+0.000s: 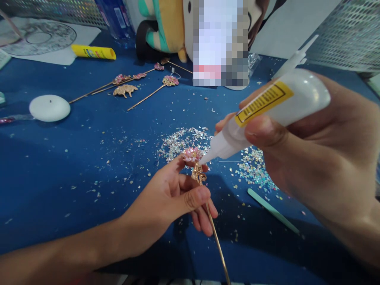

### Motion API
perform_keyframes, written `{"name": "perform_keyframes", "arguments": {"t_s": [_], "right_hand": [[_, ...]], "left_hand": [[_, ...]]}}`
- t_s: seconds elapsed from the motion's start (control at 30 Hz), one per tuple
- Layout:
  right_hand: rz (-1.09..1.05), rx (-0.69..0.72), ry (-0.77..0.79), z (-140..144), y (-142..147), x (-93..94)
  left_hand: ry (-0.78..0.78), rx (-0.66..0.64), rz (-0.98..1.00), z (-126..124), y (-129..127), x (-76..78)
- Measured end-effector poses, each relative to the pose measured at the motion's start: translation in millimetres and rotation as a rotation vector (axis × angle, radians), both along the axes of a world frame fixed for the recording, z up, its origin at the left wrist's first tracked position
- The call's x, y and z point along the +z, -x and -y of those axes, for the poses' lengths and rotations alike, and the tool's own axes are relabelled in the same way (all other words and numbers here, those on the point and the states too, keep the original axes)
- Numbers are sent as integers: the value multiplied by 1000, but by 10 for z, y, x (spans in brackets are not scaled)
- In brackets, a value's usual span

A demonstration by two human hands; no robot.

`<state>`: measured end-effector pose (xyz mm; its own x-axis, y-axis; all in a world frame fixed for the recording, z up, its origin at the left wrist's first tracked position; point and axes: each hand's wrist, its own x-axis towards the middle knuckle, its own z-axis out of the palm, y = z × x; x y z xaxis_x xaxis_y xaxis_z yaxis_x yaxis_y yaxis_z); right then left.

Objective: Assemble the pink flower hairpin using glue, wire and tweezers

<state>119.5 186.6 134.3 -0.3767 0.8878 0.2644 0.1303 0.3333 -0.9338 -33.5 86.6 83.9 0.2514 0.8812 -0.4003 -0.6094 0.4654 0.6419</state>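
In the head view, my left hand (178,194) grips a gold hairpin (212,221) just below its ornament, thumb in front and fingers behind. A pink flower (192,154) tops the pin, with gold metalwork under it. My right hand (320,154) is wrapped round a white glue bottle (299,97) with a yellow label. The bottle is tilted down to the left, its narrow nozzle (206,158) at the lower edge of the flower; whether it touches cannot be made out. Loose shiny flakes (184,140) lie behind the hairpin, and more flakes (257,168) lie beneath the bottle.
A pale green stick (273,211) lies near my right wrist. Farther back are several hairpins (145,97), a gold animal-shaped piece (125,90), a white oval object (50,108) and a yellow tube (93,52). Stuffed toys (170,27) and a blue bottle (115,19) stand behind.
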Motion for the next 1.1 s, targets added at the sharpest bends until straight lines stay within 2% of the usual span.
{"name": "perform_keyframes", "arguments": {"t_s": [0.27,0.43,0.6,0.77,0.87,1.1], "right_hand": [[51,-55,-54,-9,13,12],[9,-64,-65,11,33,34],[-42,10,-46,41,68,116],[-183,72,85,56,63,163],[-188,93,174,45,66,191],[-139,-8,100,22,50,194]], "left_hand": [[-1,-1,3,2,14,21],[4,-5,0,2,6,17],[14,12,5,0,-7,23],[37,15,1,-12,7,38],[23,20,3,-9,11,25],[28,17,2,5,-3,26]]}}
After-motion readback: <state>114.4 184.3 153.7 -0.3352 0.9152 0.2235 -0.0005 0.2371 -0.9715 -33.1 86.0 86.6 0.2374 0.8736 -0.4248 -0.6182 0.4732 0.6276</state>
